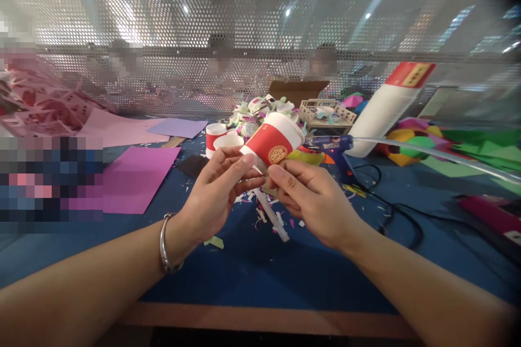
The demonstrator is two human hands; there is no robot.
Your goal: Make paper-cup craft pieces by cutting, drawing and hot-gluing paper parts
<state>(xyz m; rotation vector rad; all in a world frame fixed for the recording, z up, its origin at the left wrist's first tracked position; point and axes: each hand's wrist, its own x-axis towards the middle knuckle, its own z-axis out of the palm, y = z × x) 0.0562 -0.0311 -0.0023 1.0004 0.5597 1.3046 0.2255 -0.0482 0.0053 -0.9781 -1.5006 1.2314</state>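
A red and white paper cup with a round gold print is held up over the table, tilted on its side with its rim towards the upper right. My left hand grips the cup's lower left end between thumb and fingers. My right hand pinches at its lower edge with thumb and forefinger; whether a small piece is between them I cannot make out. Behind my left fingers stand another red and white cup and a white cup. A clear strip, perhaps a glue stick, lies below among paper scraps.
A blue glue gun with a black cable lies to the right. Behind it leans a tall stack of paper cups. Magenta paper and lilac paper lie left. A scrap heap and perforated metal screen are beyond.
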